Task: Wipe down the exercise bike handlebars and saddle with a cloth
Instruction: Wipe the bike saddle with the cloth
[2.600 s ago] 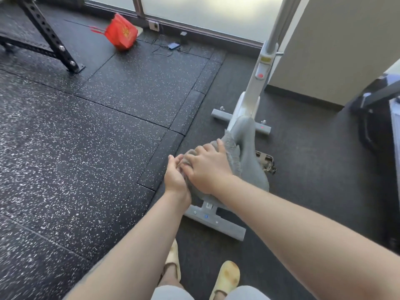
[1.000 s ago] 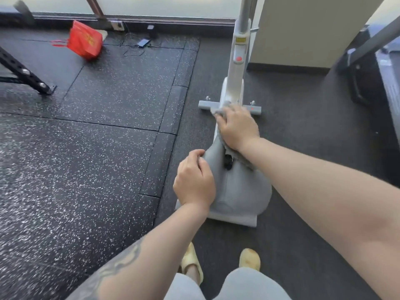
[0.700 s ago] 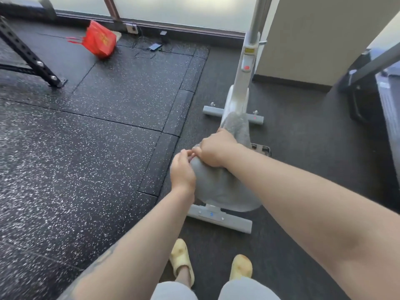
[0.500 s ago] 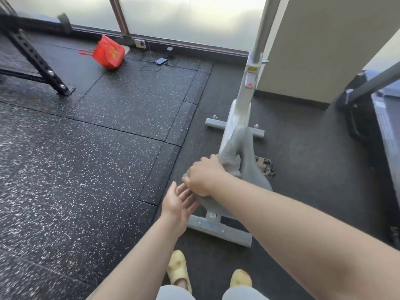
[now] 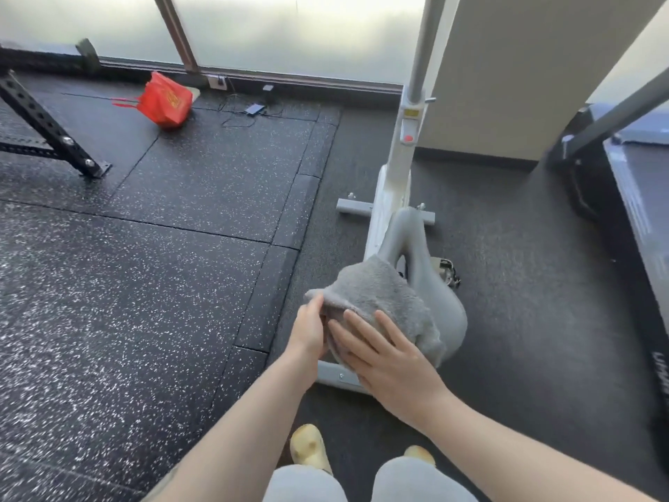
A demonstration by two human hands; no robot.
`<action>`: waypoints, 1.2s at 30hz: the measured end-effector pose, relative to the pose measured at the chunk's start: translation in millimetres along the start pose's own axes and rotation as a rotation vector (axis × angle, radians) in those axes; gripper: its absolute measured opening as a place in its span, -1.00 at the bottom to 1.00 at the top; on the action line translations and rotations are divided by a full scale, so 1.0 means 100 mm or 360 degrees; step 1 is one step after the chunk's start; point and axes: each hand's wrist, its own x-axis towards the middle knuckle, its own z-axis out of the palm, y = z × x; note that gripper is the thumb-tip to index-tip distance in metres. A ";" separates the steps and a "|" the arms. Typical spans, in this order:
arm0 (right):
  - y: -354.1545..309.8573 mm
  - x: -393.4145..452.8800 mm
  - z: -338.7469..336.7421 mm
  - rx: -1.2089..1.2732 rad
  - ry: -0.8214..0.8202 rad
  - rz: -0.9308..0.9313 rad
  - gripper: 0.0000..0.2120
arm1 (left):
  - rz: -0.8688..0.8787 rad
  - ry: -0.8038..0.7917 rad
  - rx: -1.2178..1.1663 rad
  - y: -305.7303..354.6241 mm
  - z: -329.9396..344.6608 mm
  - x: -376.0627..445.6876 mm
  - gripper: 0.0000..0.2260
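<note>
A grey fluffy cloth (image 5: 376, 302) is draped over the left rear part of the grey bike saddle (image 5: 440, 302). My right hand (image 5: 383, 360) lies flat on the cloth's near side, fingers straight and spread. My left hand (image 5: 307, 331) holds the cloth's left edge, with the thumb over the cloth's corner and the fingers hidden beneath it. The saddle's narrow nose (image 5: 407, 226) points away from me toward the white bike frame (image 5: 394, 182). The handlebars are out of view above the frame's silver post (image 5: 425, 41).
The bike's grey floor stabilisers sit ahead (image 5: 353, 206) and near my feet (image 5: 335, 375). A pedal (image 5: 449, 275) sticks out right of the saddle. A treadmill (image 5: 637, 197) stands at right, a black rack leg (image 5: 50, 128) at left, a red bag (image 5: 164, 101) by the window.
My right hand has opened from a fist on the cloth to a flat palm and slid back toward me. My left hand has taken hold of the cloth's left edge.
</note>
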 end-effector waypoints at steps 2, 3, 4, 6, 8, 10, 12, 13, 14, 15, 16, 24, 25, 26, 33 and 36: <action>-0.03 -0.23 0.05 -0.0002 0.0002 0.0108 -0.46 | 0.0077 0.0018 0.0091 0.04 -0.01 0.02 -0.55; -0.05 -0.35 0.07 0.0010 -0.0005 0.0192 -0.44 | 0.0122 0.0028 0.0111 0.07 0.00 0.02 -0.57; -0.08 -0.46 0.08 0.0040 0.0012 0.0299 -0.44 | 0.0187 0.0046 0.0135 0.11 0.00 0.02 -0.62; -0.13 -0.59 0.09 0.0178 0.0098 0.0594 -0.43 | 0.0353 0.0047 0.0203 0.21 0.05 0.03 -0.72; -0.14 -0.51 0.07 0.0379 0.0228 0.0979 -0.48 | 0.0538 -0.0024 0.0324 0.29 0.13 0.03 -0.80; -0.09 -0.28 0.08 0.0629 0.0470 0.1476 -0.53 | 0.0705 -0.0106 0.0485 0.32 0.23 0.04 -0.83; 0.00 -0.01 0.07 0.0910 0.0815 0.1970 -0.59 | 0.0835 -0.0182 0.0652 0.32 0.30 0.05 -0.84; 0.03 0.07 0.06 0.1039 0.0950 0.2175 -0.60 | 0.0895 -0.0222 0.0745 0.31 0.33 0.06 -0.83; 0.06 0.13 0.06 0.1153 0.1043 0.2335 -0.60 | 0.0943 -0.0249 0.0830 0.30 0.35 0.07 -0.82; 0.07 0.15 0.09 0.1276 0.1112 0.2480 -0.60 | 0.0983 -0.0257 0.0897 0.27 0.36 0.10 -0.81; 0.07 0.17 0.08 0.1431 0.1199 0.2664 -0.61 | 0.1026 -0.0248 0.0953 0.23 0.37 0.12 -0.79; -0.31 0.99 -0.15 0.1561 0.2003 0.3843 -0.42 | 0.1219 -0.0164 0.1188 0.13 0.39 0.15 -0.55; -0.36 1.07 -0.15 0.1623 0.1945 0.3894 -0.38 | 0.1229 -0.0222 0.1173 0.14 0.35 0.19 -0.54; -0.39 1.13 -0.15 0.1693 0.1871 0.3949 -0.37 | 0.1226 -0.0282 0.1150 0.14 0.31 0.23 -0.54; -0.34 0.94 -0.03 0.1298 0.1987 0.3594 -0.37 | 0.1207 -0.0433 0.1162 0.12 0.22 0.28 -0.51; -0.18 0.68 0.06 0.1218 0.2018 0.3357 -0.53 | 0.1249 -0.0476 0.1243 0.13 0.21 0.28 -0.52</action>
